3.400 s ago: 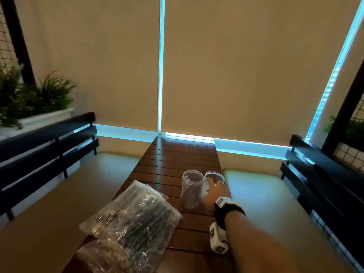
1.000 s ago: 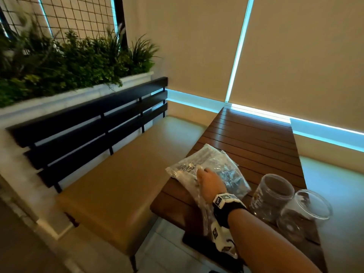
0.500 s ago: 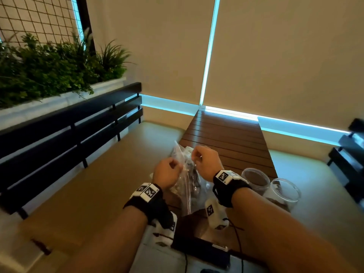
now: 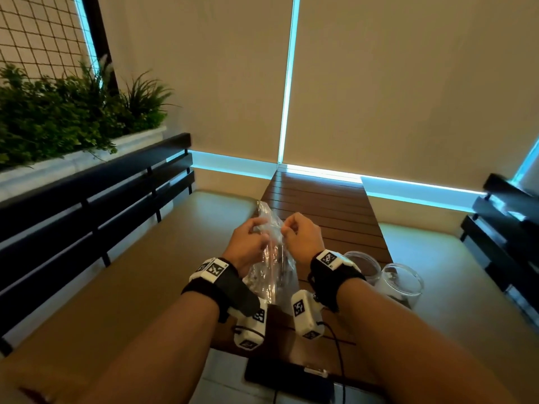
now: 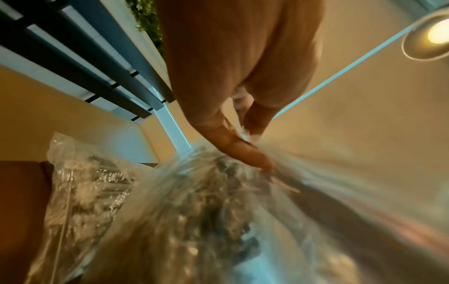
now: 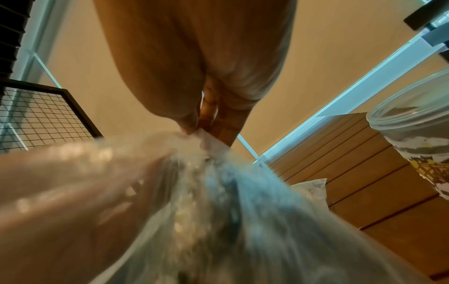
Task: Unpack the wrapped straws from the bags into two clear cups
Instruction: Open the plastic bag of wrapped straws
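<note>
Both hands hold a clear plastic bag of wrapped straws [image 4: 272, 263] upright over the near end of the wooden table [image 4: 323, 205]. My left hand [image 4: 250, 239] pinches the bag's top on its left side, and my right hand [image 4: 294, 233] pinches it on the right. Up close, the left wrist view shows the held bag [image 5: 194, 221] under my thumb, with a second bag of straws [image 5: 85, 192] lying on the table behind. In the right wrist view my fingers pinch the bag's top edge [image 6: 206, 142]. Two clear cups [image 4: 364, 265] [image 4: 401, 285] stand to the right.
Tan cushioned benches [image 4: 145, 272] with black slatted backs flank the narrow table on both sides. A planter of green plants [image 4: 73, 118] sits behind the left bench. A dark flat device [image 4: 288, 380] with a cable lies at the table's near edge.
One second ago only my right hand lay on the bag on the table. Since then both hands have lifted it upright, and they now grip its top closer together.
</note>
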A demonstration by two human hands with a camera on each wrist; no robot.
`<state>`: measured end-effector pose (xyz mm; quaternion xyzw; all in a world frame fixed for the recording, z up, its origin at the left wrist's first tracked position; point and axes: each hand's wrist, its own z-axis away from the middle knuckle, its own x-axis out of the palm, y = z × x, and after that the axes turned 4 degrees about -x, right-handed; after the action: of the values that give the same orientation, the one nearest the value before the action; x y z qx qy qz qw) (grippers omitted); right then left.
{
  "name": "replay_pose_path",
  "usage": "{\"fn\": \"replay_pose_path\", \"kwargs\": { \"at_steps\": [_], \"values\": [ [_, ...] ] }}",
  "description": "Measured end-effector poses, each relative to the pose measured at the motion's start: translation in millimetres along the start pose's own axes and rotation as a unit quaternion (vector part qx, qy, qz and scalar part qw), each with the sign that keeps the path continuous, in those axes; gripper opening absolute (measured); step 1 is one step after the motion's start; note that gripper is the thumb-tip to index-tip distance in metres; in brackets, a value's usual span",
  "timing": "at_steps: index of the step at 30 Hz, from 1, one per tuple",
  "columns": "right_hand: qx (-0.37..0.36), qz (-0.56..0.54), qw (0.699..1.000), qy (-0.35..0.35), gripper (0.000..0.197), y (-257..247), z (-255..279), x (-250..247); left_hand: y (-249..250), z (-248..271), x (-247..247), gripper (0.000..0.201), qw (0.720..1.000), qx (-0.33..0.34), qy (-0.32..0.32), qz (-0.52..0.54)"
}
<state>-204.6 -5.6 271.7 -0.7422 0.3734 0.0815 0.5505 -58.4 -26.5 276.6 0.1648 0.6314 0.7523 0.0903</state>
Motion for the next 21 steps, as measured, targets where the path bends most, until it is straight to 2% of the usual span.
{"fn": "replay_pose_path", "kwargs": {
  "at_steps": [2,5,6,9,12,16,21],
  "values": [
    [0.016,-0.024,1.000,-0.004,0.007,-1,3,1,2,1,3,0.047,1.000,0.000,-0.007,-0.004],
    [0.035,-0.054,0.997,-0.042,0.032,-6,5,-3,5,-1,7,0.029,1.000,0.006,0.004,-0.021],
    [0.030,-0.052,0.997,-0.055,0.034,-6,4,-4,5,-2,6,0.022,0.999,0.010,0.015,-0.029],
    [0.020,-0.062,0.995,-0.073,0.016,-3,3,-5,5,-4,2,0.009,0.998,0.017,0.034,-0.044],
    [0.042,-0.103,0.992,-0.065,0.011,-1,3,-7,5,-6,-2,0.011,0.999,0.004,0.023,-0.043],
    [0.025,-0.059,0.997,-0.053,0.017,1,1,-10,11,-3,-10,0.016,0.999,-0.022,-0.032,-0.035],
    [0.000,-0.033,0.997,-0.077,0.033,-9,5,-10,21,1,-18,0.019,0.997,-0.032,-0.059,-0.044]
  ]
}}
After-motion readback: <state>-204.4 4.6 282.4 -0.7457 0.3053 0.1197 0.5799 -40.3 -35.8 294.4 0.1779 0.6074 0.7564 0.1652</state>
